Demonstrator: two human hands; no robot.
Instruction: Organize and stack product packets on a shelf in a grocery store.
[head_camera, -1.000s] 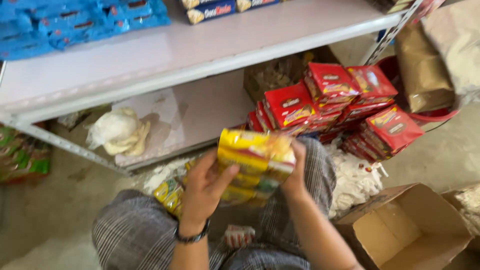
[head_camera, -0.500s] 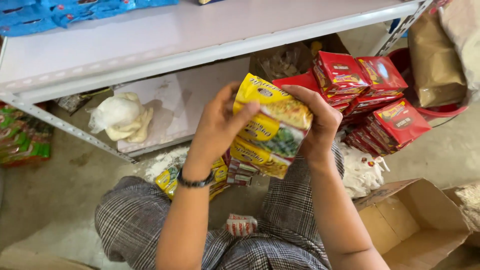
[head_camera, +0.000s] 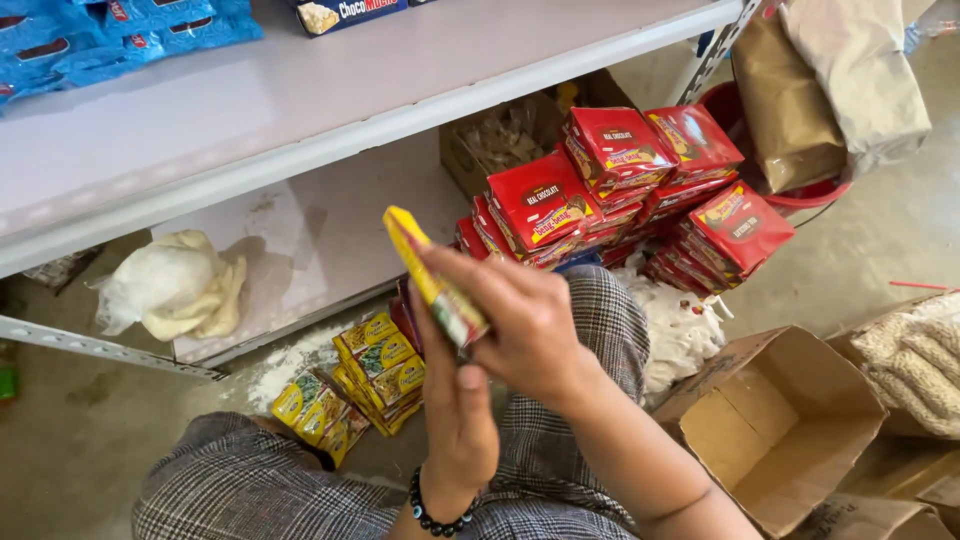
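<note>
Both hands grip a stack of yellow and green noodle packets (head_camera: 428, 272), turned edge-on and tilted towards the shelf. My right hand (head_camera: 525, 320) wraps over the top of the stack. My left hand (head_camera: 458, 420), with a black bead bracelet at the wrist, presses against it from below. More yellow packets (head_camera: 352, 385) lie on the floor beside my checked trouser leg (head_camera: 240, 485).
A white metal shelf (head_camera: 330, 90) carries blue packets (head_camera: 120, 35) at the back left. Red packets (head_camera: 620, 180) are stacked at the right, behind my knee. An open cardboard box (head_camera: 790, 430) sits at the lower right. A white bag (head_camera: 170, 285) lies on the lower shelf.
The stack of yellow packets has been lifted and turned from flat to edge-on. My hands have shifted around it, the right over the top, the left underneath.
</note>
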